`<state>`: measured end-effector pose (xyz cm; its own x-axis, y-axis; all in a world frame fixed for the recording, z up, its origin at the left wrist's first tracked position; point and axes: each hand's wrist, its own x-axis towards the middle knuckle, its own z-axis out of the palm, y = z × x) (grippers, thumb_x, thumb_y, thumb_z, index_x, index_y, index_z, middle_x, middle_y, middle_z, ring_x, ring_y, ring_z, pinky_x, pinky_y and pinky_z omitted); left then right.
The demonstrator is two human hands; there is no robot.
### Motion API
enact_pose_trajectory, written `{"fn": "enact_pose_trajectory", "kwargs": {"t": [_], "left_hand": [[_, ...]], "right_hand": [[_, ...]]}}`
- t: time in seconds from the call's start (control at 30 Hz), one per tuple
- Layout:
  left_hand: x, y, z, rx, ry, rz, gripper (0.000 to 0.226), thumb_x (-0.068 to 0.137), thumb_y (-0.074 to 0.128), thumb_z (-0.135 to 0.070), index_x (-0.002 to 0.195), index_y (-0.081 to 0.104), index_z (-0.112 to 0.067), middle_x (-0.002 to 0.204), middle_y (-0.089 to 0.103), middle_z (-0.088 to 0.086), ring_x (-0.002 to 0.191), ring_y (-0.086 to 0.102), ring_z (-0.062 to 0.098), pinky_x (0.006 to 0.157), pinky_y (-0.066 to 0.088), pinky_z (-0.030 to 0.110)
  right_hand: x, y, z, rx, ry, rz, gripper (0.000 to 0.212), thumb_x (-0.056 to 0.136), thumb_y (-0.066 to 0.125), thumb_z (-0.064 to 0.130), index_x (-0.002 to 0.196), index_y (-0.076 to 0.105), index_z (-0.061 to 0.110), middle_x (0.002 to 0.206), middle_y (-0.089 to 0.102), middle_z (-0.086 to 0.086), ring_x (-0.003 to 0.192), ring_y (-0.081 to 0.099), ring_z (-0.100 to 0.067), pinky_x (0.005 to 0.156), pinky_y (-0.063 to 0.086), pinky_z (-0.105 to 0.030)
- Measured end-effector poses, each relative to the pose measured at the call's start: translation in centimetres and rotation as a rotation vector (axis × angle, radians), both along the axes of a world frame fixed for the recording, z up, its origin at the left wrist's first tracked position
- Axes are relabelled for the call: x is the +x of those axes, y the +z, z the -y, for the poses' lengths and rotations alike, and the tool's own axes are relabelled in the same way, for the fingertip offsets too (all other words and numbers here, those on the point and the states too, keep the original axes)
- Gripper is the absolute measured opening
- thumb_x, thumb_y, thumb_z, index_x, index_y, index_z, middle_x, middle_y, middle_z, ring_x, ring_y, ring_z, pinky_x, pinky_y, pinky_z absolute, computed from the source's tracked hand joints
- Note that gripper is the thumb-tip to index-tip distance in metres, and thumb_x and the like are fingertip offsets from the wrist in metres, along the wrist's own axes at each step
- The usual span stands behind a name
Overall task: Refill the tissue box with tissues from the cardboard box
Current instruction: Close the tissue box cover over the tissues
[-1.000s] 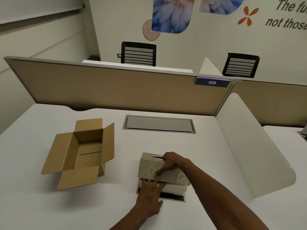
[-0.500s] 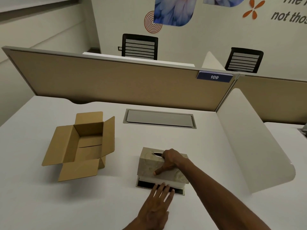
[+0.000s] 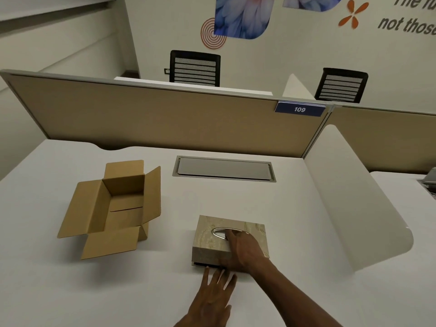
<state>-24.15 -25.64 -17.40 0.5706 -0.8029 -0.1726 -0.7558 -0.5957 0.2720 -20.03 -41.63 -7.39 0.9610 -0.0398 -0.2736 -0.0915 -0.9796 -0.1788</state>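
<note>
Fingers (image 3: 232, 236) of my right hand (image 3: 244, 252) lie curved over the beige marbled tissue box (image 3: 212, 239) near the centre of the white desk (image 3: 295, 208), reaching its oval slot; my left hand (image 3: 213, 300) rests flat, fingers spread, touching its near base; the open brown cardboard box (image 3: 113, 208) sits left, apparently empty; uneven pressing could leave the cover misaligned.

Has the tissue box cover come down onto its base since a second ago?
Yes. The tissue box cover has dropped toward the desk: the white tissue stack and wide gap seen earlier are gone, leaving a thin dark slit at its near edge.
</note>
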Motion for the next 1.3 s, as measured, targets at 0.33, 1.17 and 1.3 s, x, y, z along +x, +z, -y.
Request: {"fn": "enact_pose_trajectory", "kwargs": {"t": [0.33,1.17,1.3], "left_hand": [[-0.3,-0.5,-1.1,-0.129,0.039,0.111,0.078,0.054,0.074,-0.067,0.121,0.065,-0.028,0.118,0.073,-0.003,0.111,0.064,0.018,0.106,0.032,0.044],[4.5,3.7,-3.7,-0.436,0.703,-0.153,0.078,0.09,0.05,-0.063,0.154,0.028,-0.026,0.162,0.029,0.002,0.144,0.036,0.023,0.113,0.042,0.038],[5.8,3.3,-4.0,-0.404,0.737,-0.324,0.08,0.093,0.053,-0.056,0.158,0.017,-0.024,0.161,0.033,0.0,0.144,0.037,0.024,0.115,0.038,0.037]], "right_hand": [[-1.3,-0.8,-0.7,-0.005,0.006,0.027,0.077,0.077,0.062,0.056,0.14,0.049,0.014,0.133,0.064,-0.01,0.118,0.061,-0.032,0.095,0.051,-0.038],[-5.4,-3.4,0.5,0.012,-0.169,0.417,0.076,0.065,0.066,0.074,0.123,0.069,0.025,0.137,0.062,-0.006,0.133,0.051,-0.034,0.104,0.047,-0.046],[-6.7,-3.5,0.8,0.059,-0.482,0.324,0.122,0.055,0.061,0.091,0.155,0.039,0.023,0.163,0.029,-0.017,0.152,0.024,-0.039,0.115,0.036,-0.052]]}}
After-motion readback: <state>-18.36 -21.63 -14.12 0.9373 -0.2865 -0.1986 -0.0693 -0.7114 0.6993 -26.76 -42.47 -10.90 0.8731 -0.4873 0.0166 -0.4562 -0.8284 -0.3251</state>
